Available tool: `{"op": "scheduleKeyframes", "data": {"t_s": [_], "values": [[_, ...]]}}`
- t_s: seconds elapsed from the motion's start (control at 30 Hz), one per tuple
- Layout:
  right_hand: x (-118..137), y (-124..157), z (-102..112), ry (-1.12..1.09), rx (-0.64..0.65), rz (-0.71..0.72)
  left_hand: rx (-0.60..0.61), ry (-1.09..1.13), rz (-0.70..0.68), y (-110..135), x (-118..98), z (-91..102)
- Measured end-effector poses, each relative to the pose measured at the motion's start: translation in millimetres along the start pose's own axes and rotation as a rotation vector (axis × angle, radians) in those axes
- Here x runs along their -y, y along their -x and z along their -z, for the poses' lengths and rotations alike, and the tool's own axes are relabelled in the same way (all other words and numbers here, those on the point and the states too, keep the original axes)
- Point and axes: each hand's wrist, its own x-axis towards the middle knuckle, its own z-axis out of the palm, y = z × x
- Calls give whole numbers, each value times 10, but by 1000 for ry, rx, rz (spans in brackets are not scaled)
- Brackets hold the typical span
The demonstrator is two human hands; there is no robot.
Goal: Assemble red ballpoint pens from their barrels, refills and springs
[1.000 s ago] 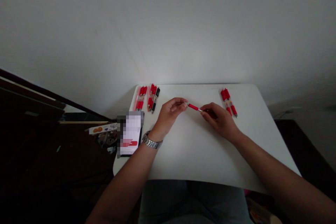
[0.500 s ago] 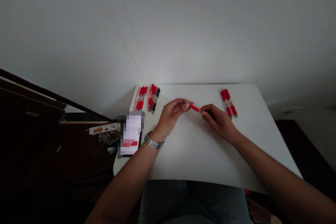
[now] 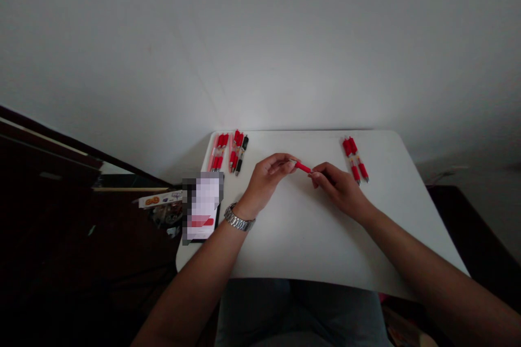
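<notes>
Over the middle of the white table (image 3: 293,238), a short red pen piece (image 3: 303,167) is held between both hands. My left hand (image 3: 271,173), with a metal watch on its wrist, is closed around the upper-left end and covers part of it. The thumb and fingers of my right hand (image 3: 331,187) pinch the lower-right end at its tip. Whether that tip is separate from the red barrel is too small to tell. Beyond my right hand lie two red pens (image 3: 355,160) side by side.
At the back left corner lie several red pens (image 3: 220,152), pinkish ones among them, and a black pen (image 3: 241,155). A phone (image 3: 203,211) with a blurred screen rests at the left edge. The wall (image 3: 285,54) rises right behind the table.
Both hands stay almost in place around the red pen piece. My right fingers have shifted slightly at its tip.
</notes>
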Motion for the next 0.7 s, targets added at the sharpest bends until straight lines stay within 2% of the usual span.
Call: {"op": "scheduleKeyframes", "data": {"t_s": [0.13, 0.37, 0.6, 0.7], "values": [[15, 8, -7, 7, 26, -2, -6, -14, 6, 2, 1, 0], [-15, 10, -26, -63, -70, -18, -42, -15, 10, -1, -12, 3], [13, 10, 15, 2, 27, 7, -15, -10, 11, 7, -46, -9], [-1, 8, 9, 6, 15, 22, -40, -20, 8, 1, -32, 4]]}}
